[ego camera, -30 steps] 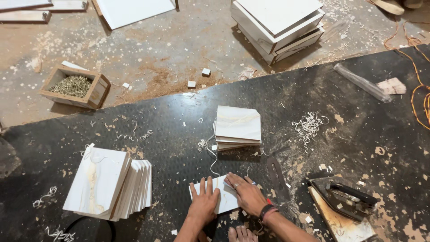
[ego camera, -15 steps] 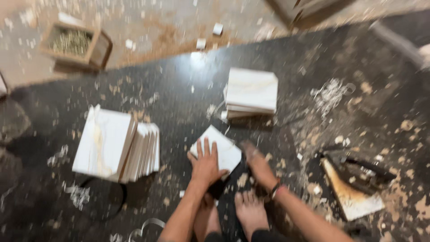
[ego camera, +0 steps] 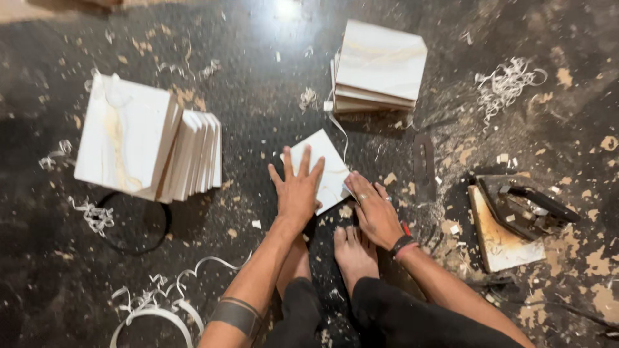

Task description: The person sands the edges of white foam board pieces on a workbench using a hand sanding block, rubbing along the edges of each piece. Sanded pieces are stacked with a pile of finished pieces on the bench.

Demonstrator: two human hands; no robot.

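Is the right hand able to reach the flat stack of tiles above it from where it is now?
Probably yes: the right hand lies beside the single tile, and only bare, dusty floor separates it from the flat stack.

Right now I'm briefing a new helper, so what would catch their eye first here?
Both hands press on a white tile on the dark floor: the left hand flat on the tile, the right hand at its edge. A fanned row of tiles leans at the left, a neat stack sits behind, and a black tool lies at the right.

Dark floor (ego camera: pixel 258 84), tiles (ego camera: pixel 380 64), shavings (ego camera: pixel 509 80)
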